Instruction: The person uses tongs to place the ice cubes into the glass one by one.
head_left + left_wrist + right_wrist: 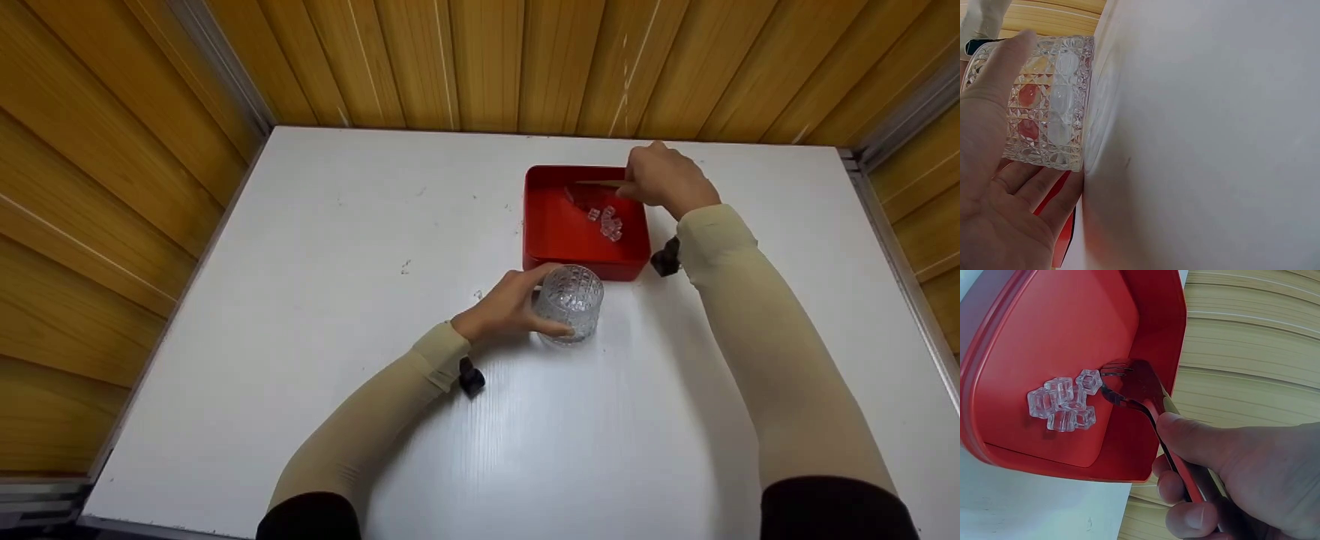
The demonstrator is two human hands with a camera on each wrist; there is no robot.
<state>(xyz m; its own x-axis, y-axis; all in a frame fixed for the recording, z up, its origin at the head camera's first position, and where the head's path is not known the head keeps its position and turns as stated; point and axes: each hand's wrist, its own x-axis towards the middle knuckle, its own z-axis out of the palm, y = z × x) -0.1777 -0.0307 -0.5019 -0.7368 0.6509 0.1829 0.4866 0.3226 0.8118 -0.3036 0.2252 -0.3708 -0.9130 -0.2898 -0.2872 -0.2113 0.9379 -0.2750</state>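
Note:
A clear cut-glass tumbler (576,304) stands upright on the white table, close to the near side of the red square box (553,229). My left hand (514,304) holds the tumbler from its left side, thumb and fingers around the wall (1053,107). Over the box's far right corner, my right hand (670,178) grips metal tongs (1143,385) by their arms. The tongs' fork-like end reaches into the box beside several clear ice-like cubes (1060,390). One cube (1090,381) lies right at the tines; whether they touch it I cannot tell.
The white table (360,247) extends around the box and tumbler. Yellow wood-look panels (487,67) rise behind its far edge and at both sides. A black wrist device (471,377) hangs below the left sleeve, another (666,257) beside the right.

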